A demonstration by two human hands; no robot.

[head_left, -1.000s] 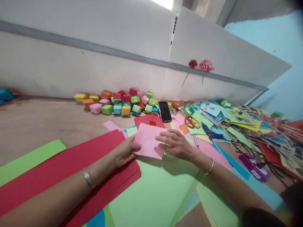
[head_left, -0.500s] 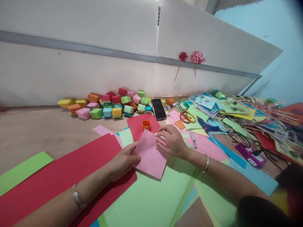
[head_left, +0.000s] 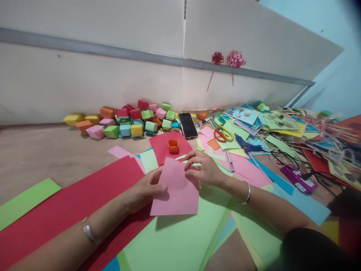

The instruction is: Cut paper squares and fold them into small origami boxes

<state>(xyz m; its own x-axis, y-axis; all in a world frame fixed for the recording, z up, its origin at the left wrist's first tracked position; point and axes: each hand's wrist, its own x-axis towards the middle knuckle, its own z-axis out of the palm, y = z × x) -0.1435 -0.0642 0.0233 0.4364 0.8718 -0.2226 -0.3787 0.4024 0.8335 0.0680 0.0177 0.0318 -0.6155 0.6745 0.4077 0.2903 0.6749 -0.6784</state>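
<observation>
Pink paper sheet (head_left: pixel 177 194) sits over pale green paper (head_left: pixel 180 241), nearly square, so no long axis stands out. At its nine o'clock, the left hand (head_left: pixel 145 189), the nearer one, pinches the edge, thumb on top. At twelve stands an orange paper box (head_left: pixel 173 146). At two, the right hand (head_left: pixel 205 169) has curled, slightly spread fingers, the sheet's middle at their seven; whether they grip, I cannot tell.

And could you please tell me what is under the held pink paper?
Beneath the pink paper, a light green sheet catches its shadow; a red sheet shows beside the paper's lower left corner. Whatever the paper hides directly cannot be seen.
</observation>
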